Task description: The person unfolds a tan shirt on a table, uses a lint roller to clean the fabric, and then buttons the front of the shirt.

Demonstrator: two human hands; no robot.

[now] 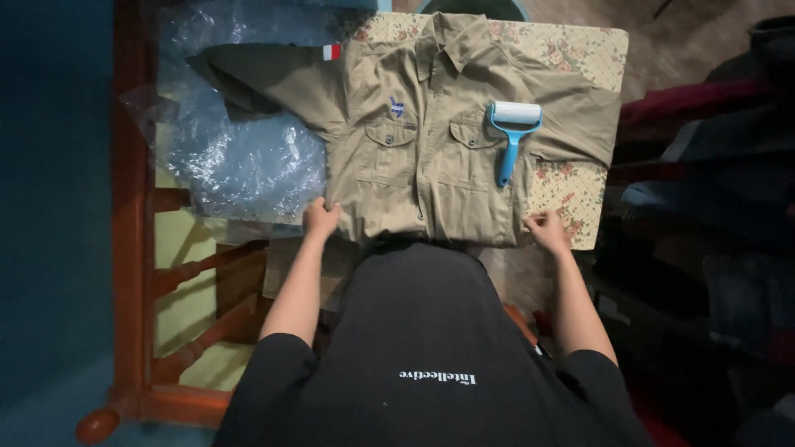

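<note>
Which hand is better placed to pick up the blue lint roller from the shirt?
Right, probably. The lint roller lies on the right side of the shirt, its handle toward the right hand. The left hand grips the opposite hem corner, farther away.

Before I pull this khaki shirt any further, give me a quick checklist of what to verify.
1. Left hand on the khaki shirt at its lower left edge: ok.
2. Right hand on the lower right edge: ok.
3. Shirt front flat, buttoned side up: ok.
4. Shirt free of loose items: not ok, the blue lint roller lies on the chest pocket.
5. Left sleeve off the clear plastic sheet: not ok, it lies over it.
6. Hem hanging over the table edge: cannot tell.
</note>
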